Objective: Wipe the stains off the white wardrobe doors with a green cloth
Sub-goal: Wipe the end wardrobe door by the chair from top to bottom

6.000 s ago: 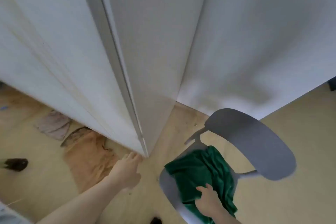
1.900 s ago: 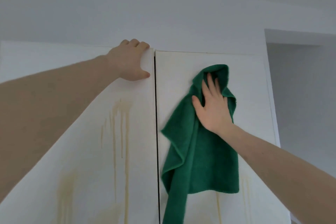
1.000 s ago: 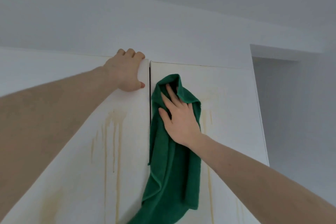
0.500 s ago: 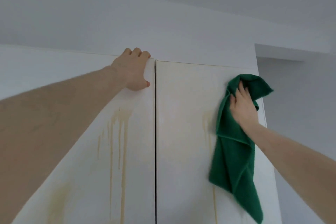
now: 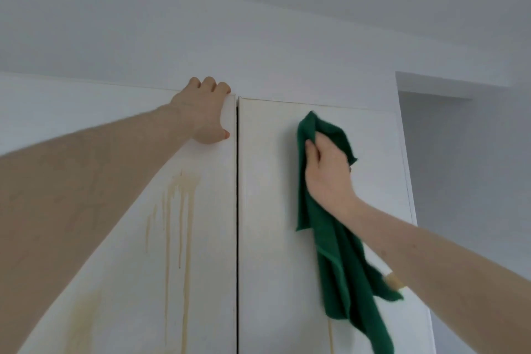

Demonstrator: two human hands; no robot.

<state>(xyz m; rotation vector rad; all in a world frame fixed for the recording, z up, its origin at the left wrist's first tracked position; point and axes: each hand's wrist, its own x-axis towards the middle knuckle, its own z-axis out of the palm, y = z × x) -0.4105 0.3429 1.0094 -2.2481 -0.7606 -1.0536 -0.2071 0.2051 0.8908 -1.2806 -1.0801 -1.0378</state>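
right hand (image 5: 327,172) grips cloth (image 5: 342,261) on right door (image 5: 267,210), centre, mostly clean | left hand (image 5: 205,112) grips left door (image 5: 115,123) top | drips (image 5: 178,210) lower left unwiped

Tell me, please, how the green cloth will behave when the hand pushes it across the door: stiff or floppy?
Probably floppy: the green cloth hangs in loose folds below the right hand, whose grip bunches its top. It seems light, since one hand holds it up. The free tail would likely swing and trail across the right door.
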